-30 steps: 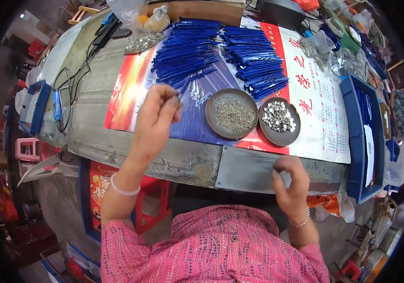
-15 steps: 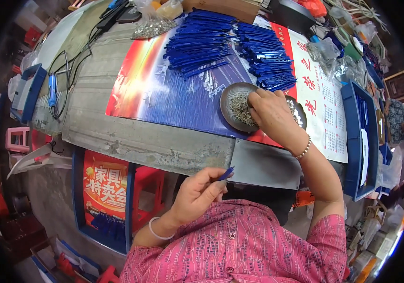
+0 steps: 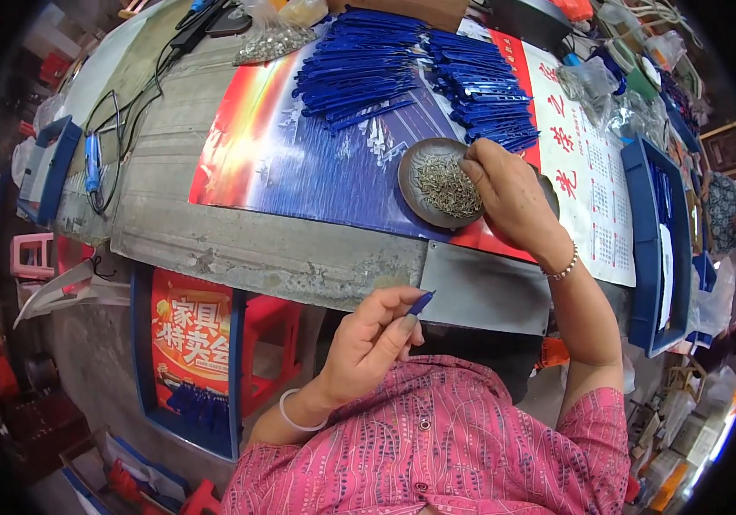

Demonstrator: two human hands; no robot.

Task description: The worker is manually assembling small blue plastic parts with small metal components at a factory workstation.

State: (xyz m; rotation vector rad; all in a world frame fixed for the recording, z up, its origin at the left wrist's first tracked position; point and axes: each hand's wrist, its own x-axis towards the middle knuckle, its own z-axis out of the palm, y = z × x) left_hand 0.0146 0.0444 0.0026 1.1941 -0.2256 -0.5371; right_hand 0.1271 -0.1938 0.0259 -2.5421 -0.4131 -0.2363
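Observation:
My left hand is pulled in close to my chest and pinches a thin blue plastic strip between thumb and fingers. My right hand reaches over the table and its fingertips pick at small metal pins in a round dish. My right hand covers most of a second round dish behind it. Piles of the same blue strips lie at the back of the table on a red and blue poster.
A blue tray stands at the right edge and another blue tray at the left. Cables and a blue tool lie at the far left. Clear bags of small parts sit at the back. Red stools stand under the table.
My left hand came back from the strip piles to my chest with a blue strip. My right hand rose from the table's front edge to the pin dish and stays there.

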